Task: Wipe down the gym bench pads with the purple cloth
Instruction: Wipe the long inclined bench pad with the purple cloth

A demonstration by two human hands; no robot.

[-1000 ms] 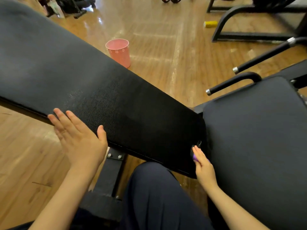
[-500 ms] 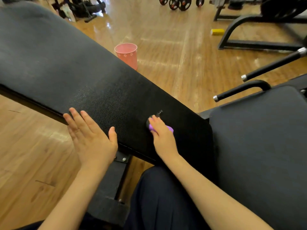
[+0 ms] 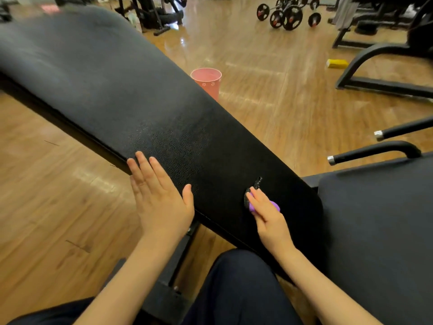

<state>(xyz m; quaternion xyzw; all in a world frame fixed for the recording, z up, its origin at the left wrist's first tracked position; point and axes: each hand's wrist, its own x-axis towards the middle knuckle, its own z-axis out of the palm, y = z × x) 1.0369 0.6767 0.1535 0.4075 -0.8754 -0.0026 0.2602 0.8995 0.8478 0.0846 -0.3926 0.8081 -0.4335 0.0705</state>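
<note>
The left hand point(image 3: 161, 202) is laid flat and open, fingers spread, on the near edge of the long pad point(image 3: 131, 106); the right hand point(image 3: 269, 216) is closed around the purple cloth point(image 3: 274, 204), which is pressed onto the pad's lower end, near the gap before the seat pad point(image 3: 379, 231). Bare pad is seen above the cloth up to the far edge, with wood floor point(image 3: 269, 90) and a pink bucket point(image 3: 207, 80) beyond. The cloth is bunched small, mostly hidden under the fingers; the pad is black and grained.
</note>
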